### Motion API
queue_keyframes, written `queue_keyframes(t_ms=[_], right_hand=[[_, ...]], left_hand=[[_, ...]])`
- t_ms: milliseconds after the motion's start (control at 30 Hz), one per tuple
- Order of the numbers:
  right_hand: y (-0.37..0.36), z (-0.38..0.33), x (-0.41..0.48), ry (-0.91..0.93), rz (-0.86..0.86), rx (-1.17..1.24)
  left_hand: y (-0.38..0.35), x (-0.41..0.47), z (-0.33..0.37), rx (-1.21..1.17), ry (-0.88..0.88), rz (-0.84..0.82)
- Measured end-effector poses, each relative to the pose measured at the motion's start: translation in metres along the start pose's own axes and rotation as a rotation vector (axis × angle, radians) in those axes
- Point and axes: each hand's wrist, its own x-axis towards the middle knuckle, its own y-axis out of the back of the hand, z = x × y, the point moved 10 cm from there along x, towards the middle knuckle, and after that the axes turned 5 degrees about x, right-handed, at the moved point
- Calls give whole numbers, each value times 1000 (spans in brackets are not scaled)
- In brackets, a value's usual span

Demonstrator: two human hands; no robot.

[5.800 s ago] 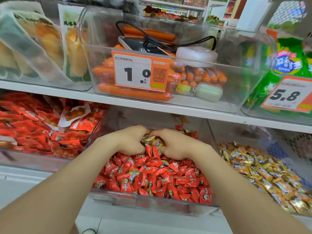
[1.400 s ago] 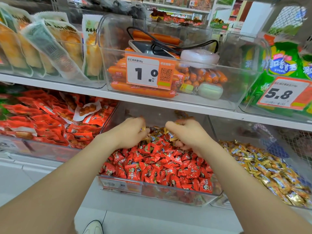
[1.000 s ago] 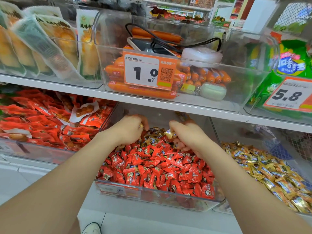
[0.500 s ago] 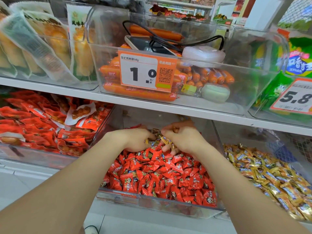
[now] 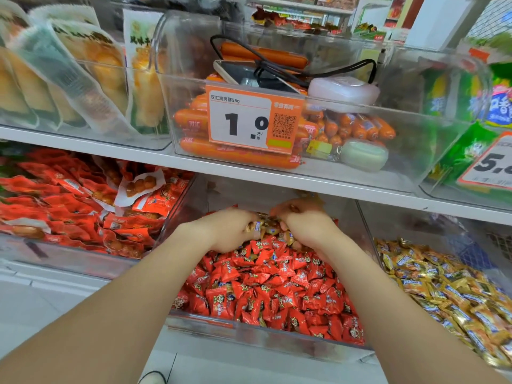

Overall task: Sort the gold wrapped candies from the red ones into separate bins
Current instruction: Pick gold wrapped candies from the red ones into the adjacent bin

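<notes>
From the head view, looks down along two bare forearms into a clear middle bin (image 5: 249, 331) under a white shelf (image 5: 138, 155). Curls the left hand (image 5: 227, 231) knuckles-up at the far end of that bin, fingers folded round a small clump of gold wrapped candies (image 5: 264, 227). Curls the right hand (image 5: 307, 225) the same way just beside it, fingertips almost meeting those of the left, pinching into the same gold clump; cannot tell through the blur how many pieces sit in either grip. Finds the clump between the two hands and under their fingertips, on top of the heap. Sees red candies (image 5: 271, 289) filling the rest of the bin, from beneath both wrists down to the near rim. Notes, to the right of the right hand and past a clear wall, a right bin (image 5: 401, 231) heaped with more gold pieces. Notes, to the left of the left hand, red snack packs (image 5: 69, 206) piled in another clear bin. Picks out, above both hands on the shelf, a clear box of orange sausages (image 5: 238, 157) fronted by a price tag (image 5: 250, 121) reading 1.0, with a phone (image 5: 243, 74), a black cable (image 5: 304, 66) and a white case (image 5: 343, 90) on top, and a green case (image 5: 363, 155) low inside.
</notes>
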Motion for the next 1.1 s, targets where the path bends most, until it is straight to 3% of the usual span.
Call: queue_keyframes(t_ms=[133, 300, 400, 467, 600, 700, 867, 1000, 1100], right_hand=[[0, -9, -3, 82, -34, -38], [-15, -24, 5, 324, 5, -645], [-33, -14, 9, 301, -35, -983], [-39, -11, 13, 267, -59, -1033], [-31, -16, 15, 236, -43, -868], [-19, -34, -4, 226, -17, -609], [9, -42, -68, -2, -43, -185], [41, -25, -119, -181, -218, 79], [96, -10, -130, -153, -98, 217]], left_hand=[[35, -21, -15, -257, 89, 142], [47, -59, -20, -635, 190, 213], [38, -75, -31, -709, 316, 187], [33, -82, -35, -730, 366, 180], [34, -87, -27, -775, 319, 191], [39, -86, -15, -804, 260, 212], [45, -91, 20, -903, 202, 259], [40, -96, 57, -1169, 172, 280], [24, -98, 97, -1396, 175, 201]])
